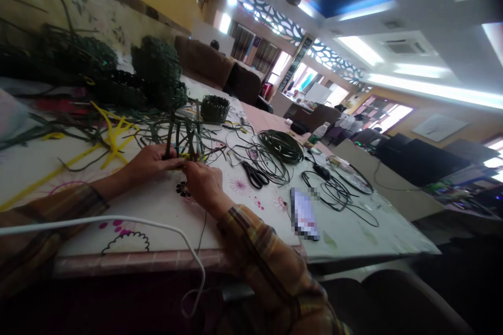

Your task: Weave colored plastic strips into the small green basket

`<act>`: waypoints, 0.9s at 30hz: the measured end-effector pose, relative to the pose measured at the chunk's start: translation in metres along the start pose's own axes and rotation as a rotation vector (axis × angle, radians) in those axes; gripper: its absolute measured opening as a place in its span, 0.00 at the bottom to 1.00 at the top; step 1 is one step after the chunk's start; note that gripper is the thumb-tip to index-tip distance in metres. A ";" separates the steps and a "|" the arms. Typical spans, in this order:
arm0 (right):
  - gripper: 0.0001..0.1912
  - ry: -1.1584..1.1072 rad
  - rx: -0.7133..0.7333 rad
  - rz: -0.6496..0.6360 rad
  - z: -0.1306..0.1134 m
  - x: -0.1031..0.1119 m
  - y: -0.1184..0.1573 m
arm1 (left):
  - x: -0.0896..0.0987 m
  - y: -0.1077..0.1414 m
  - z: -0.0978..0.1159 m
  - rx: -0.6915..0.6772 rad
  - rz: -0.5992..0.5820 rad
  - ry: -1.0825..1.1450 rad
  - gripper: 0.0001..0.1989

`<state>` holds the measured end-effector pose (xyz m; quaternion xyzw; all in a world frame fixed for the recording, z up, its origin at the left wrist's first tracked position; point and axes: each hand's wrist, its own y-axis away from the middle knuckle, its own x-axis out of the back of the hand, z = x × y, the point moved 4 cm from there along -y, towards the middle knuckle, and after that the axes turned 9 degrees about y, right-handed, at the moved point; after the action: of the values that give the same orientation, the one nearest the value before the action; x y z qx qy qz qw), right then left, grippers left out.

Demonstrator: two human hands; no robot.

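Dark green strips (pixel 191 138) stand up in a partly woven piece above the flowered tablecloth, with bits of yellow low in it. My left hand (pixel 151 164) has its fingers closed on the left side of this piece. Against its lower front edge, my right hand (pixel 202 180) is closed too, its fingertips close to those of my left hand. The fingers hide much of the piece's base. Loose green strips spread around it, and yellow strips (pixel 115 141) lie to the left.
Black scissors (pixel 255 175), a green strip coil (pixel 281 146) and a phone (pixel 304 214) lie to the right. Behind stand a small woven basket (pixel 215 109) and dark green woven pieces (pixel 157 70). A white cable (pixel 157 224) crosses in front of my left forearm.
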<state>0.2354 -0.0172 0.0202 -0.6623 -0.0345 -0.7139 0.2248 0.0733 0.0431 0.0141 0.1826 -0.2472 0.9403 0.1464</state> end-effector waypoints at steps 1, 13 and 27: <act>0.15 -0.001 0.003 0.011 0.000 0.001 -0.001 | 0.002 0.000 0.002 -0.016 0.025 0.025 0.22; 0.18 0.219 0.169 0.091 -0.011 0.007 0.003 | 0.008 -0.001 0.007 -0.186 -0.011 0.018 0.20; 0.14 -0.059 -0.177 0.293 0.060 -0.004 -0.008 | 0.024 0.014 -0.001 0.203 0.285 0.249 0.33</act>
<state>0.2884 0.0114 0.0258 -0.6980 0.1191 -0.6540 0.2662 0.0466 0.0361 0.0174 0.0419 -0.1544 0.9869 0.0224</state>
